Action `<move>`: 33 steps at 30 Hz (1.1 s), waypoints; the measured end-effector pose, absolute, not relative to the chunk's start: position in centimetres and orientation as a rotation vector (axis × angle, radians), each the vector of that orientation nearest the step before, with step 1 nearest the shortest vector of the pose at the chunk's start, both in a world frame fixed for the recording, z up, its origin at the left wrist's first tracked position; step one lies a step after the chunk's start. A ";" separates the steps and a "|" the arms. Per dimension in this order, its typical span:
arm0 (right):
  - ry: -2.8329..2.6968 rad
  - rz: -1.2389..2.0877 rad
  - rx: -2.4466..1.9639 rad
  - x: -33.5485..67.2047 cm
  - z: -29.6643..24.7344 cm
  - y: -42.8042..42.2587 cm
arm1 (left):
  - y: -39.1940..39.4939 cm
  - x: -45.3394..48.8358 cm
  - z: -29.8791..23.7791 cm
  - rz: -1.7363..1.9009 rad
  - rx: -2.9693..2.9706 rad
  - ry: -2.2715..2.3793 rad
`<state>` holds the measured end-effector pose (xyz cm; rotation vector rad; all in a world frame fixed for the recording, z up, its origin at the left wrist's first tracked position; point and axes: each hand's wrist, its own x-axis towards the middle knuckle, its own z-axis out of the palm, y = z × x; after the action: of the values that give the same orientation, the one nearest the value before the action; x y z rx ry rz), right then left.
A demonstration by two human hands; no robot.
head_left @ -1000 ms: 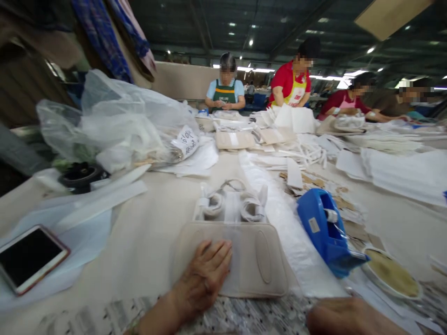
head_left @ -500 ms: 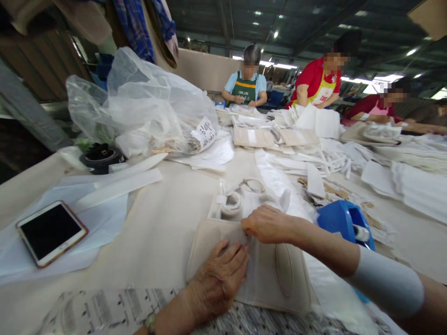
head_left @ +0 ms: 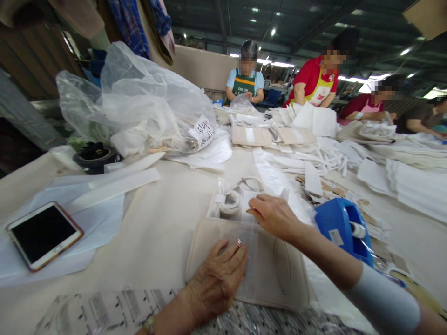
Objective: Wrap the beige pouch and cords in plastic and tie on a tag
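Note:
A beige padded fabric piece (head_left: 265, 274) with oval stitched outlines lies flat before me, a strip of clear plastic over its middle. My left hand (head_left: 221, 274) rests palm down on it, fingers stretched out. Above its far edge, my right hand (head_left: 270, 214) is closed in a pinch; what is between the fingertips cannot be made out. Just beyond the piece is a white tray (head_left: 212, 211) holding a coiled pale cable (head_left: 231, 203), partly hidden by the right hand.
A blue tape dispenser (head_left: 335, 223) stands right of my right forearm. On the left lie a phone (head_left: 44, 235), white sheets and a black tape-like roll (head_left: 96, 158). A large clear plastic bag (head_left: 139, 97) sits behind. Piled packs (head_left: 251, 135) and several co-workers are across the table.
My right hand has lifted off the fabric piece's far edge and shifted slightly right and away from my left hand. The left hand stays flat on the piece.

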<state>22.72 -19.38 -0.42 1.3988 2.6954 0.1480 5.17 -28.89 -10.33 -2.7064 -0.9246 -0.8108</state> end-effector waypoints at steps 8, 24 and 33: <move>3.286 0.321 1.032 24.3 -8.2 -28.0 | -29.3 5.2 -10.2 -0.957 -2.693 -0.964; 3.042 0.458 2.715 36.1 -3.4 -32.5 | -29.1 5.6 -9.5 -0.967 -2.597 -0.862; 1.899 -0.775 3.606 43.1 -3.9 -30.9 | -27.4 4.4 -10.8 -0.813 -2.523 -0.631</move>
<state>43.11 -30.91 -3.93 3.6064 1.8987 -0.7746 4.37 -27.44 -10.77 -2.5234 -0.6307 -0.8126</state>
